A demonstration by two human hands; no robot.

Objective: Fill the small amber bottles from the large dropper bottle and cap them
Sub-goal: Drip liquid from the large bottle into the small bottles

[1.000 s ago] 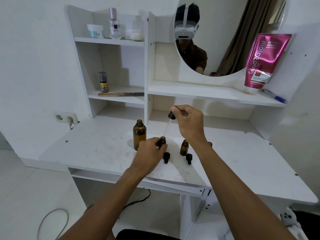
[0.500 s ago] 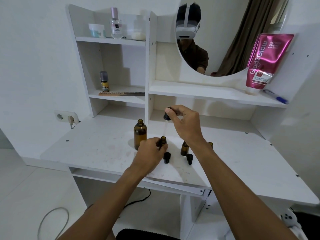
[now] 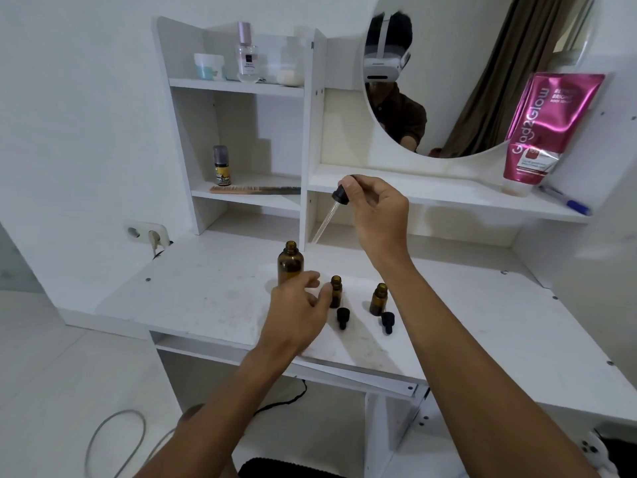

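The large amber bottle (image 3: 290,262) stands uncapped on the white desk (image 3: 206,298). My right hand (image 3: 377,212) pinches the black dropper cap (image 3: 339,195); its glass pipette (image 3: 322,226) slants down-left, with its tip in the air just right of the large bottle's neck. Two small amber bottles (image 3: 336,290) (image 3: 379,299) stand uncapped to the right. A small black cap (image 3: 343,317) (image 3: 387,321) lies in front of each. My left hand (image 3: 296,305) hovers with loosely spread fingers between the large bottle and the nearer small one, its thumb beside that small bottle.
Shelves rise at the back with a brush (image 3: 255,190), a small vial (image 3: 220,165), and jars on top. A round mirror (image 3: 482,63), a pink tube (image 3: 544,129) and a pen (image 3: 565,200) stand at the right. A wall socket (image 3: 146,232) is at the left.
My right hand has lifted the dropper away from the small bottle and carried it left toward the large bottle. My left hand has let go of the small bottle and spread its fingers.
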